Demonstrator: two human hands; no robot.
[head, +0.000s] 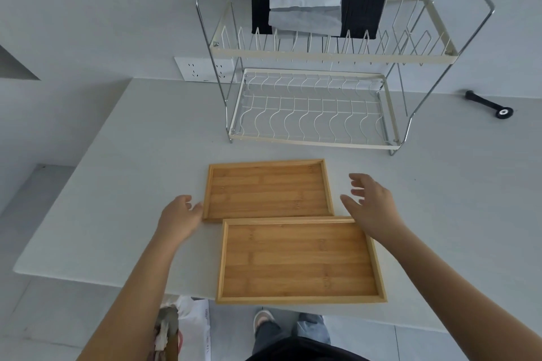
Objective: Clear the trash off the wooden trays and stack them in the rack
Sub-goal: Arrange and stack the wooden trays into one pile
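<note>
Two empty wooden trays lie flat on the grey table. The far tray (268,190) sits just behind the near tray (299,261), whose front edge reaches the table's edge. My left hand (180,218) is at the far tray's left edge, fingertips touching the rim, holding nothing. My right hand (371,202) hovers open just off the far tray's right edge, fingers spread. The two-tier wire rack (311,138) stands behind the trays; its lower tier holds nothing.
Black and white cloths (311,6) hang over the rack's top tier. A black tool (488,105) lies at the back right. A bag with trash (181,328) sits on the floor below the table's front edge, next to my feet.
</note>
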